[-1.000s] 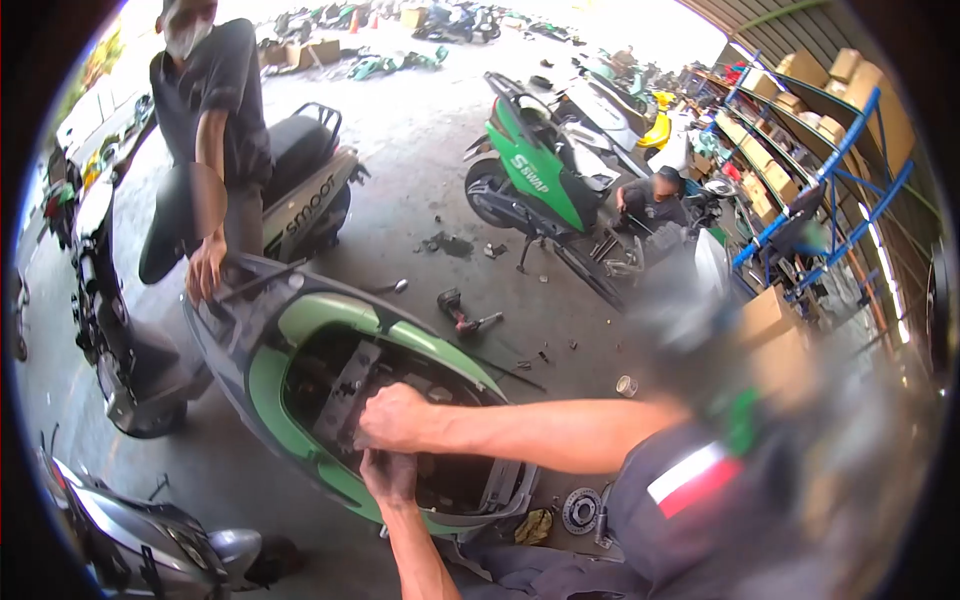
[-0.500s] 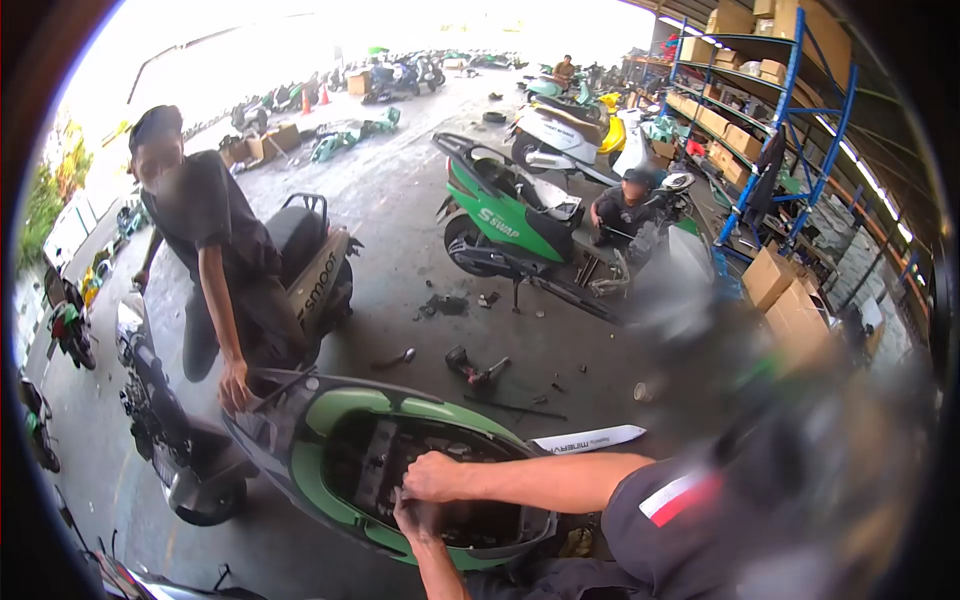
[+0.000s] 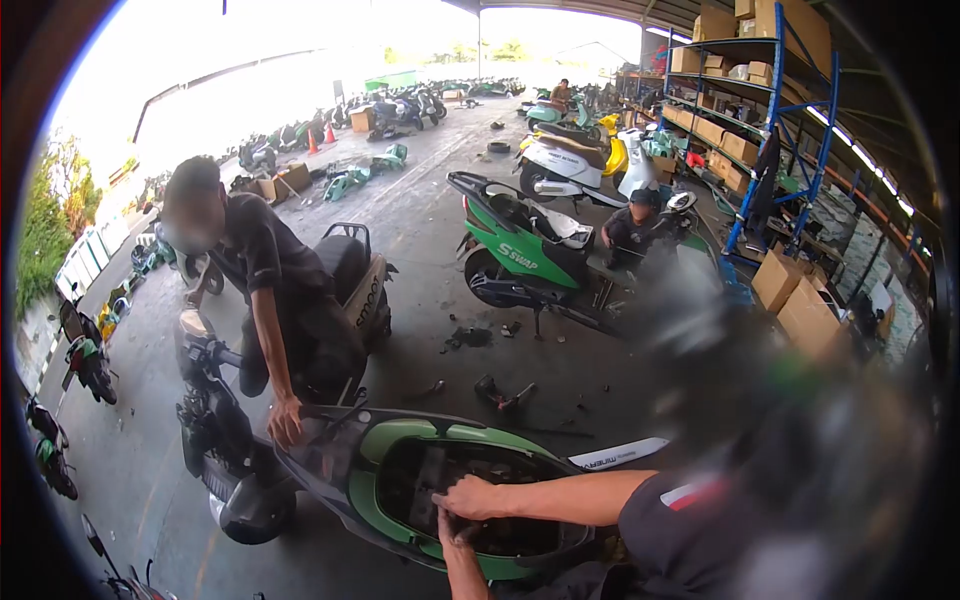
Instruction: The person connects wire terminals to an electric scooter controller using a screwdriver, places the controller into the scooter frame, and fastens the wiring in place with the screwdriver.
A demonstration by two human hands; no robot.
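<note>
My right hand (image 3: pixel 472 497) is over the open body of a green and black scooter (image 3: pixel 400 440), its fingers closed in a pinch. Just below it, my left hand (image 3: pixel 457 530) is close against the right, fingers curled and partly in shadow. Whatever is between the fingers is too small or hidden to make out. Dark parts lie inside the opening under both hands. At the scooter's far left end, a co-worker's hand (image 3: pixel 286 420) rests on the dark panel.
A co-worker (image 3: pixel 265 255) leans over from a scooter on the left. Loose parts (image 3: pixel 503 393) and a white strip (image 3: pixel 620 453) lie on the floor beyond the opening. Behind stands a green scooter (image 3: pixel 525 245), with a blue shelf (image 3: pixel 775 90) at right. Large blurs cover the right side.
The view has shifted, so the scooter and my hands appear farther right and lower. The co-worker's head is lower, with the hand still on the panel. My hands stay together over the opening.
</note>
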